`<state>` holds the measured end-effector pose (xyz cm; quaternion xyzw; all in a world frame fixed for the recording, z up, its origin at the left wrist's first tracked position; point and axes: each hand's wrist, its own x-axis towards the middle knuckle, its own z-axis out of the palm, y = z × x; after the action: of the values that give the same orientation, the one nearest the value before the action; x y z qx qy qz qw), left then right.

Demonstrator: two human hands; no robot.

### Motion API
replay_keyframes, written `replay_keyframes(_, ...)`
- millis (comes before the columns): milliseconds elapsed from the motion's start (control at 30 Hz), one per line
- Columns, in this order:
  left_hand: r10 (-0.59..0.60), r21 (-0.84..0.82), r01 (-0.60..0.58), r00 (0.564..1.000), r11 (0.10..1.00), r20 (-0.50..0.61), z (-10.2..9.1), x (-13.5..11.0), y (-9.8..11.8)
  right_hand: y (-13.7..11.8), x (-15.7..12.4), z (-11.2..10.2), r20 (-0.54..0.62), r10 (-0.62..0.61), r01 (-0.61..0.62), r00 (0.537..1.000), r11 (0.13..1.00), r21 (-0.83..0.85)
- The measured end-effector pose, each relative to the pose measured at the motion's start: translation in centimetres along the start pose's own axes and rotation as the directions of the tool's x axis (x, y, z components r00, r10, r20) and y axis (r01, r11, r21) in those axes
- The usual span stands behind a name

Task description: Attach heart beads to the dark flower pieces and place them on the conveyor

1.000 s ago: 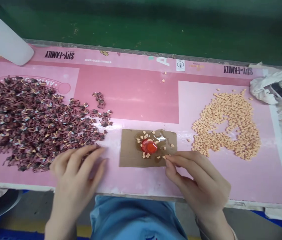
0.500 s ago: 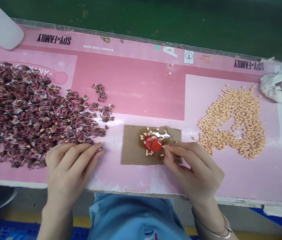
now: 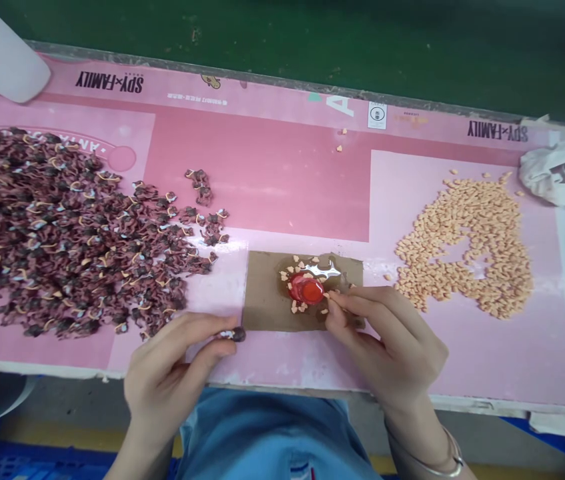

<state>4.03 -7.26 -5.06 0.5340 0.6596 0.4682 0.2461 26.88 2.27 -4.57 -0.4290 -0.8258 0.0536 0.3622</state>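
Observation:
My left hand pinches a small dark figurine between thumb and fingers, just off the near left corner of a brown card. Over the card's right side, my right hand is closed on a small, thin tan piece, its tip close to a round red disc. Shiny clear liquid surrounds the disc, with several tan bits scattered there. The rest of the piece in my right fingers is hidden.
On the left spreads a large heap of dark maroon figurines. A pile of small tan pieces lies to the right. At the far left is a white container; crumpled white cloth sits far right.
My left hand has drawn away from the heap, to the right and nearer my body, bringing the figurine into clear view. My right hand has stayed almost in place.

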Motion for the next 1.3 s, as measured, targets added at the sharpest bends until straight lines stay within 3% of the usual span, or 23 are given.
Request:
replay_keyframes(100,-0.053,-0.182,0.064,0.996,0.981,0.066,0.4,0.4,1.0,0.0,0.0,-0.1,-0.026,-0.002,0.002,1.0,1.0,0.005)
replay_keyframes(200,-0.185,-0.356,0.23,0.97,0.906,0.156,0.7,0.7,1.8,-0.5,0.0,-0.7,-0.039,0.02,-0.018,0.999,0.998,0.06)
replay_keyframes(333,-0.273,-0.618,0.479,0.874,0.624,0.402,1.7,0.8,2.5,-1.8,0.3,-2.1,0.017,0.026,-0.029,1.0,0.982,0.187)
replay_keyframes(467,-0.344,-0.683,0.687,0.722,0.248,0.601,2.6,0.6,3.2,-2.8,1.0,-2.8,0.09,-0.049,0.023,0.995,0.962,0.272)
replay_keyframes(567,-0.325,-0.654,0.746,0.654,0.127,0.683,2.9,0.5,3.4,-3.2,1.2,-2.8,0.103,-0.061,0.027,0.993,0.952,0.306)
replay_keyframes(667,-0.27,-0.642,0.757,0.647,0.118,0.713,2.7,0.5,3.2,-3.4,1.1,-2.6,0.131,-0.059,0.015,0.99,0.951,0.309)
replay_keyframes(933,-0.304,-0.663,0.737,0.666,0.128,0.681,2.5,0.4,2.7,-3.8,0.5,-2.4,0.178,-0.114,0.064,0.977,0.962,0.265)
replay_keyframes(1067,-0.415,-0.653,0.709,0.696,0.267,0.586,2.6,0.1,3.5,-4.5,0.1,-2.7,0.219,-0.181,0.166,0.959,0.982,0.085)
replay_keyframes(1200,-0.598,-0.577,0.693,0.699,0.431,0.393,3.2,0.0,5.2,-5.1,-0.3,-3.3,0.225,-0.235,0.247,0.946,0.969,-0.028)
replay_keyframes(1300,-0.567,-0.512,0.645,0.757,0.568,0.325,3.3,0.1,5.8,-4.8,-0.6,-3.7,0.262,-0.267,0.287,0.927,0.957,-0.043)
